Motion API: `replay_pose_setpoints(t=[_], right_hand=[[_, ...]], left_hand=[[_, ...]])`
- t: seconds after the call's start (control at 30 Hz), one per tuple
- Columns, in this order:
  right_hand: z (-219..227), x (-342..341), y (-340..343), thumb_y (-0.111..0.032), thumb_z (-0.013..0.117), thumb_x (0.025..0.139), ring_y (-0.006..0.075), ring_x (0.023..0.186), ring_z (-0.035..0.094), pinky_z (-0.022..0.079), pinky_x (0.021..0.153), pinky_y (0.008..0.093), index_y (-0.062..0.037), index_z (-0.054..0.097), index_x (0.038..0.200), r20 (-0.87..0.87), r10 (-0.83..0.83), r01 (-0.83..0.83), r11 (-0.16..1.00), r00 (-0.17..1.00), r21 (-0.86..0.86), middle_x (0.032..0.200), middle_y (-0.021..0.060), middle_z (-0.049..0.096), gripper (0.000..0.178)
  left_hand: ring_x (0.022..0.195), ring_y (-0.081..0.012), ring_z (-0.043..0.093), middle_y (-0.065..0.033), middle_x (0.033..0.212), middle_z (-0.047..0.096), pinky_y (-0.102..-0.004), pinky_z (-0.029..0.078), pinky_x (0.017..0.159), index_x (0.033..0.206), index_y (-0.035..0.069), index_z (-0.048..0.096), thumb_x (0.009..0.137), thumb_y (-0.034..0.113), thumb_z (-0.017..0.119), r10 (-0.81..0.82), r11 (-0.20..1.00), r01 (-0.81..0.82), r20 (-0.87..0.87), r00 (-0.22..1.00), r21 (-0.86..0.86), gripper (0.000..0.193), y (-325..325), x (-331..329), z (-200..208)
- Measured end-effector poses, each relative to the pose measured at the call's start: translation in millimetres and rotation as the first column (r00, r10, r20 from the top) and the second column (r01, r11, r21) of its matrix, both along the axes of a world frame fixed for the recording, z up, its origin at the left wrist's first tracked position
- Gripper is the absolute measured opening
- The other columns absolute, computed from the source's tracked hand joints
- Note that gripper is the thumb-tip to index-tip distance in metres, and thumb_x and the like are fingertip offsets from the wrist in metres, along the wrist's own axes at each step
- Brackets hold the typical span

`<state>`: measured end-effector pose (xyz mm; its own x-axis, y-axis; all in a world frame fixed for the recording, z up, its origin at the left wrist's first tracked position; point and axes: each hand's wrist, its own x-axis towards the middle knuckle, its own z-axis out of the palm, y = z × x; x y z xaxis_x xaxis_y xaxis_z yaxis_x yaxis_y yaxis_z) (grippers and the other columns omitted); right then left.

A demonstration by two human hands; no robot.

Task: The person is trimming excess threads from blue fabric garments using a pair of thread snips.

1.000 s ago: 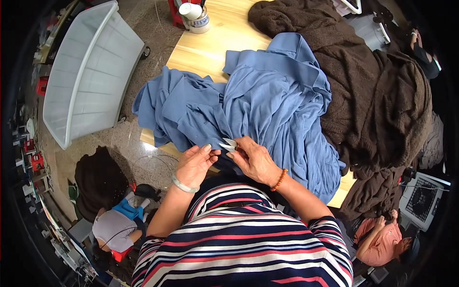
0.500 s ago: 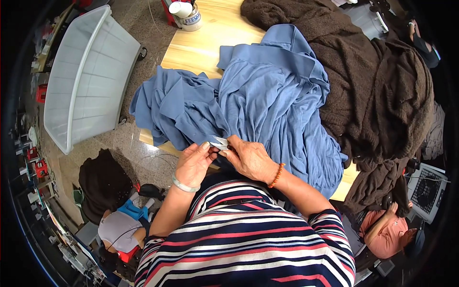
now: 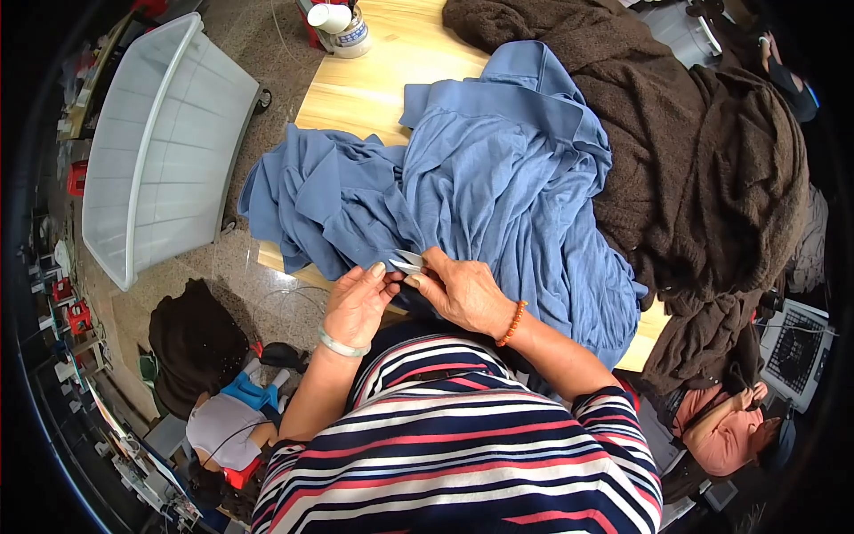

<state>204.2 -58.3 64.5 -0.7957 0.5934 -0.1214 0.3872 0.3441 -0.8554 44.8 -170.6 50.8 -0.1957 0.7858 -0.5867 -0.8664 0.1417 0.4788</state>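
Hands pinched: right, snips; left, blue cloth

Blue garment rumpled; silvery snips at near edge, seemingly parted.

Wide fisheye view from the wearer's head, facing steeply down over the striped shirt at the left hand and right hand, close by near mid-picture; the desk stretches beyond, straight edges bending.
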Motion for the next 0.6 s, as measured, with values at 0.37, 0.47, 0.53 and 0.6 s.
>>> replay_pose_setpoints(t=[0.37, 0.47, 0.53, 0.6], right_hand=[[1.7, -2.6, 0.1, -0.022, 0.057, 0.091, 0.0384, 0.058, 0.058, 0.043, 0.05, 0.045, -0.0028, 0.047, 0.089, 0.079, 0.035, -0.038, 0.999, 0.996, 0.036, 0.065, 0.0176, 0.057, 0.021], [-6.2, 0.0, -0.4, -0.023, 0.057, 0.092, 0.0389, 0.059, 0.059, 0.044, 0.05, 0.0457, -0.0025, 0.047, 0.089, 0.024, -0.051, 0.052, 0.999, 0.998, -0.01, 0.065, 0.0182, 0.058, 0.022], [-0.5, 0.0, -1.1, -0.023, 0.057, 0.091, 0.039, 0.059, 0.059, 0.044, 0.05, 0.0457, -0.0024, 0.048, 0.089, 0.003, -0.03, 0.03, 0.999, 1.0, -0.015, 0.064, 0.0183, 0.058, 0.023], [-0.3, -0.2, -3.2, -0.024, 0.058, 0.091, 0.0393, 0.058, 0.059, 0.045, 0.05, 0.0452, -0.0022, 0.048, 0.089, -0.009, 0.021, -0.021, 1.0, 1.0, 0.005, 0.063, 0.0177, 0.058, 0.024]], left_hand=[[0.092, -0.0178, 0.063, -0.0083, 0.095, 0.067, -0.0297, 0.048, 0.08, 0.095, 0.006, 0.066, 0.092, 0.009, 0.057, -0.001, 0.999, 0.003, -0.067, 0.998, 0.036, 0.01, 2.2, 2.9, 4.1], [0.092, -0.0181, 0.063, -0.0087, 0.096, 0.067, -0.0297, 0.048, 0.08, 0.095, 0.005, 0.066, 0.092, 0.009, 0.057, -0.005, 1.0, 0.007, -0.069, 0.998, 0.029, 0.01, 2.0, 3.2, 2.6], [0.092, -0.0182, 0.063, -0.0089, 0.096, 0.067, -0.0297, 0.049, 0.08, 0.095, 0.005, 0.066, 0.092, 0.009, 0.057, 0.003, 1.0, -0.001, -0.07, 0.998, 0.03, 0.01, 1.6, 3.5, 2.1], [0.091, -0.0181, 0.063, -0.0091, 0.096, 0.067, -0.0297, 0.049, 0.079, 0.095, 0.005, 0.066, 0.092, 0.009, 0.057, 0.018, 0.997, -0.015, -0.047, 0.999, 0.071, 0.01, 2.4, 4.5, 2.5]])
